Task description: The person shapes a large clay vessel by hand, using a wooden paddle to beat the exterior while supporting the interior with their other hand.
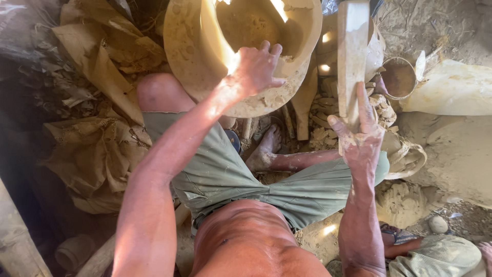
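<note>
A large unfired clay pot (195, 56) lies tilted against my left knee, its wide mouth facing up. My left hand (258, 69) rests on the pot's rim, fingers curled over the edge. My right hand (360, 136) grips the lower end of a flat wooden paddle (352, 48) that stands upright to the right of the pot. Both hands are smeared with pale clay. I sit on the ground in grey-green shorts, one bare foot (265, 149) tucked under the pot.
Crumpled brown sacking (97, 149) lies at the left. A small round bowl (398, 77) sits at the upper right beside lumps of clay (405, 202). Another person's leg and sandal (410, 241) show at the bottom right.
</note>
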